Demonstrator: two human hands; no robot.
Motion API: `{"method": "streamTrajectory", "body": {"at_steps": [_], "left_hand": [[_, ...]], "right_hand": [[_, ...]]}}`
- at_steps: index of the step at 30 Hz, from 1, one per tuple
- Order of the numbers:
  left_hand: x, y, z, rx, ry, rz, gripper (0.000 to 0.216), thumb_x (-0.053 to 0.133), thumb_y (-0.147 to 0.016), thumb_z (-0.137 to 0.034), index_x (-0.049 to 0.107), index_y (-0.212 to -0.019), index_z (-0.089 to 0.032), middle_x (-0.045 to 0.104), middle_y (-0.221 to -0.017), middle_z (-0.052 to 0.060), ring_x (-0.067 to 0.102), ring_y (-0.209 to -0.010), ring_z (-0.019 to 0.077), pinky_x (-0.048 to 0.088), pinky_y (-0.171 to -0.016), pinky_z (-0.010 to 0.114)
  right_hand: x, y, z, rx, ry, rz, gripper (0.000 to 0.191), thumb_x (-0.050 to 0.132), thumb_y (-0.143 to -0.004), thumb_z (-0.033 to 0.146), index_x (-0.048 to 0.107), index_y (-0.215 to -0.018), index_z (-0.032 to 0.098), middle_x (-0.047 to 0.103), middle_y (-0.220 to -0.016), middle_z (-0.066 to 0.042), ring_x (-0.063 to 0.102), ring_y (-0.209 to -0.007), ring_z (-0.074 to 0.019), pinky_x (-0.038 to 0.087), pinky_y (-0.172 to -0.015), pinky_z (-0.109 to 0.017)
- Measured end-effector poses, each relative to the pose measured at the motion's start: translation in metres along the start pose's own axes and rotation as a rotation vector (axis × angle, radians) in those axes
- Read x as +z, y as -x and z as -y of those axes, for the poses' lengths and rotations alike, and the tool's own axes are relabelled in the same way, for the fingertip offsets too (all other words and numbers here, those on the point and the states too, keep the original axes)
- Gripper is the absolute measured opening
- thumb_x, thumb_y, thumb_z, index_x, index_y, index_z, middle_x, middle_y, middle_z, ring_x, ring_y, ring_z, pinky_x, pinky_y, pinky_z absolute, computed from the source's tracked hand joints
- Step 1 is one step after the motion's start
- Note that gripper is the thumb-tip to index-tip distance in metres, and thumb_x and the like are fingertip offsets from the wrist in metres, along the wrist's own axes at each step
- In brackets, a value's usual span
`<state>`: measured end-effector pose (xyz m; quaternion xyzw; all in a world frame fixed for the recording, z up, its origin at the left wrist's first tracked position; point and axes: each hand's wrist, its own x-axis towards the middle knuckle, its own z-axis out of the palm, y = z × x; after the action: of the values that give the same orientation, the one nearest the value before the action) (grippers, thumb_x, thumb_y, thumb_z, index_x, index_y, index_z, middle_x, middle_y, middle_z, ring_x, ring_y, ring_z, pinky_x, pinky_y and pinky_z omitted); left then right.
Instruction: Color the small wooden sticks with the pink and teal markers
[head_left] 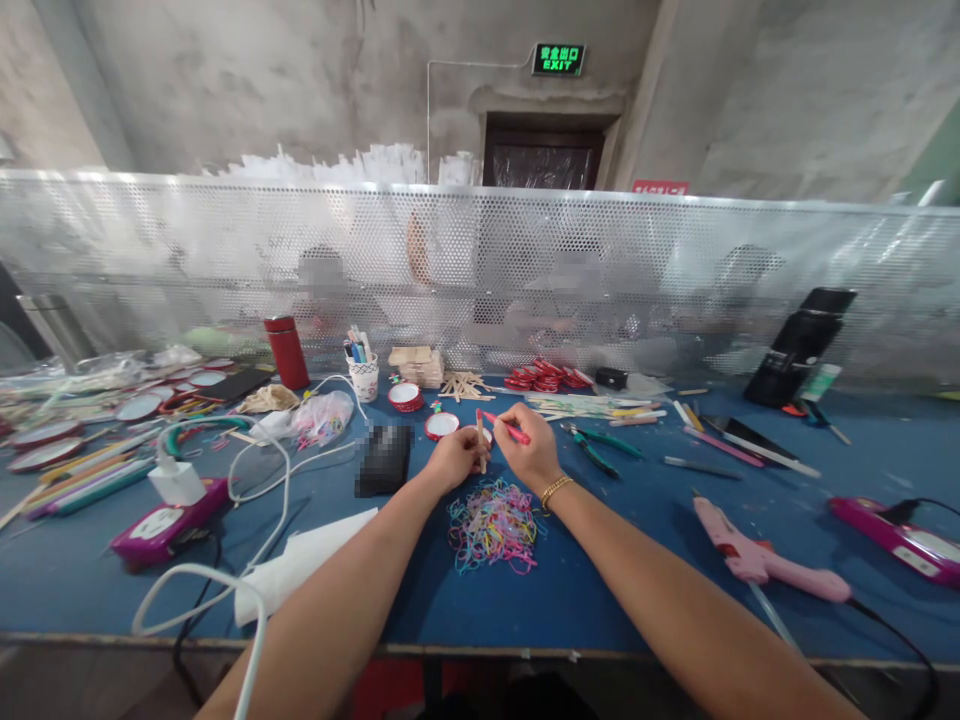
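Observation:
My left hand (pixel 453 460) is closed around an upright wooden craft stick (pixel 481 438). A small pale round piece shows just behind the stick, partly hidden by my fingers. In my right hand (pixel 531 452) is a red pen (pixel 511 428), gripped like a writing tool, its tip by the stick's upper end. Directly below both hands lies a loose heap of colourful rubber bands (pixel 495 525). Beyond my left hand sits a white disc with a red rim (pixel 441 426). Green-handled pliers (pixel 592 448) rest to the right of my right hand.
A pink glue gun (pixel 772 570) and a purple power strip (pixel 892 535) lie on the right. White cables loop around another purple strip (pixel 169 530) on the left. A cup of pens (pixel 364 375), a red flask (pixel 286 352) and a perforated metal screen (pixel 450 240) stand at the back.

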<state>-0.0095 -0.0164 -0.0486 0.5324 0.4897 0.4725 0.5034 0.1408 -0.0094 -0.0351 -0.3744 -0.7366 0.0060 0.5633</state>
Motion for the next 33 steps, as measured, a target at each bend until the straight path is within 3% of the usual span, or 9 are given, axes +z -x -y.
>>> {"method": "streamTrajectory", "body": {"at_steps": [8, 15, 28, 33], "left_hand": [[-0.0002, 0.0001, -0.001, -0.002, 0.008, 0.011, 0.013, 0.071, -0.072, -0.013, 0.058, -0.073, -0.015, 0.061, -0.06, -0.002, 0.055, -0.05, 0.0072, 0.045, -0.05, 0.018], [0.0017, 0.0025, -0.0037, -0.008, -0.034, -0.013, 0.009, 0.06, -0.077, -0.006, 0.059, -0.075, -0.014, 0.061, -0.062, -0.002, 0.055, -0.05, 0.0078, 0.045, -0.05, 0.019], [0.0009, 0.0021, -0.0031, -0.011, -0.017, -0.007, 0.007, 0.065, -0.075, -0.009, 0.06, -0.076, -0.014, 0.061, -0.063, -0.001, 0.056, -0.051, 0.0085, 0.047, -0.053, 0.02], [0.001, -0.0008, 0.0006, 0.0, -0.016, -0.007, 0.011, 0.072, -0.072, -0.017, 0.062, -0.074, -0.014, 0.061, -0.062, -0.001, 0.056, -0.052, 0.0079, 0.049, -0.055, 0.021]], "right_hand": [[0.0008, 0.0005, 0.0, -0.007, -0.013, 0.022, 0.009, 0.055, -0.086, 0.024, 0.057, -0.077, 0.023, 0.062, -0.07, 0.0, 0.056, -0.069, -0.0172, 0.042, -0.068, -0.029], [-0.0009, -0.0008, 0.0012, 0.027, -0.041, -0.001, 0.011, 0.054, -0.087, 0.026, 0.057, -0.077, 0.023, 0.063, -0.071, -0.001, 0.057, -0.069, -0.0172, 0.043, -0.067, -0.028], [-0.0022, -0.0009, 0.0016, 0.011, -0.035, 0.028, 0.012, 0.055, -0.086, 0.026, 0.058, -0.076, 0.022, 0.064, -0.072, -0.001, 0.06, -0.071, -0.0169, 0.045, -0.071, -0.028], [-0.0008, -0.0019, -0.0013, 0.13, -0.177, 0.021, 0.019, 0.049, -0.093, 0.036, 0.062, -0.098, 0.023, 0.071, -0.086, -0.003, 0.067, -0.077, -0.018, 0.05, -0.073, -0.029]]}}
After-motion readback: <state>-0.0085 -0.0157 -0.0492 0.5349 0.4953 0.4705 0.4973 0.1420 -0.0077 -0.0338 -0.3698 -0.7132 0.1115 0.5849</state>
